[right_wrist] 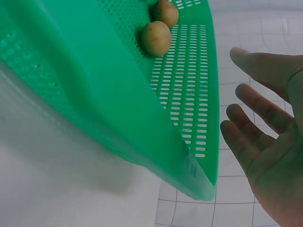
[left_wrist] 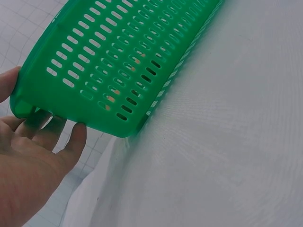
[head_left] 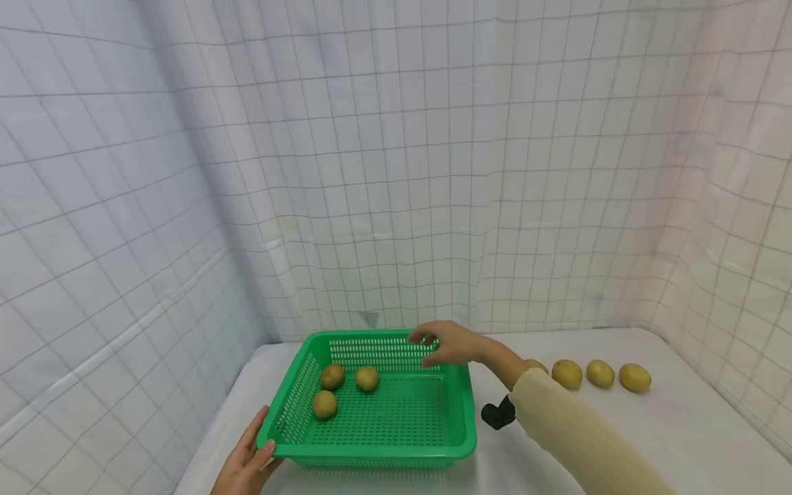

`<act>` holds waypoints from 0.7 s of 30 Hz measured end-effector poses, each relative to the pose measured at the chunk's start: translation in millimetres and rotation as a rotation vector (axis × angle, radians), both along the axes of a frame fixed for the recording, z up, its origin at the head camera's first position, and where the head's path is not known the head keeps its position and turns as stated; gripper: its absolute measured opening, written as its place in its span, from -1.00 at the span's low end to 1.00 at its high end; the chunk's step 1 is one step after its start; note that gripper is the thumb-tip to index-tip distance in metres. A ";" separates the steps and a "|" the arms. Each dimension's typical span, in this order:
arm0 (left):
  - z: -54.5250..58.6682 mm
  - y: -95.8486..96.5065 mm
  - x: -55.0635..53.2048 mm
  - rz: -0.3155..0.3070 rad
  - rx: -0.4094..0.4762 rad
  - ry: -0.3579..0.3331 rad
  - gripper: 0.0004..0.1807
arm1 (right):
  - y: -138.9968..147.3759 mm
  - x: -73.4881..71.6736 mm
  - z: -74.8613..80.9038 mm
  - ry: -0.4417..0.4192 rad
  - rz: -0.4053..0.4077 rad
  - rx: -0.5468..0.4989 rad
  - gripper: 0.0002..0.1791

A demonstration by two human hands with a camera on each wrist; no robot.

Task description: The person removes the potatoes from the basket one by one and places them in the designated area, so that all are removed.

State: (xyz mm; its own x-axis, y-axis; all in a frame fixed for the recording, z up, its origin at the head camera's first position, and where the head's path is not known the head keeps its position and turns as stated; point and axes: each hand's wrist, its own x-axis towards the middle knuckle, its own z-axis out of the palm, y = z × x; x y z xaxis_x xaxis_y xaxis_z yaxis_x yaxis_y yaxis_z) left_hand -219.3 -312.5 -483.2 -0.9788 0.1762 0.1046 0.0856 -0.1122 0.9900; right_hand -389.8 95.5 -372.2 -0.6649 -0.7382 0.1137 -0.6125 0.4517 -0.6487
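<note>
A green plastic basket [head_left: 383,450] with slotted walls holds three potatoes [head_left: 367,378] toward its left and far side. At the basket's near left corner, my left hand [head_left: 244,467] grips the rim. The left wrist view shows that hand [left_wrist: 38,151] with its thumb at the outer edge and its fingers beneath the rim. My right hand [head_left: 454,342] is over the far right part of the basket, fingers loosely bent and nothing in them. In the right wrist view this hand [right_wrist: 270,127] is apart from the basket wall [right_wrist: 189,94], palm bare.
Several more potatoes [head_left: 600,373] lie in a row on the white tabletop [head_left: 668,426] to the right, one partly behind the right forearm. A small black object [head_left: 498,414] shows beside the right sleeve. Gridded white cloth [head_left: 396,172] surrounds the table's back and sides.
</note>
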 end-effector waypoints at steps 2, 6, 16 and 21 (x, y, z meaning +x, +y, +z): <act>-1.9 -0.8 -0.3 0.005 0.005 -0.004 -0.08 | -4.9 -1.4 -0.7 0.002 0.003 -0.001 -0.50; -4.2 0.2 -0.1 0.025 0.006 -0.015 -0.09 | -14.7 -2.7 -1.5 -0.003 0.012 -0.010 -0.50; 3.5 2.9 1.5 0.023 -0.004 0.003 -0.10 | -41.6 -4.7 -2.6 -0.012 0.058 -0.031 -0.46; 2.6 2.6 1.5 0.023 0.004 0.000 -0.11 | -51.6 -5.1 -5.6 -0.018 0.067 -0.030 -0.44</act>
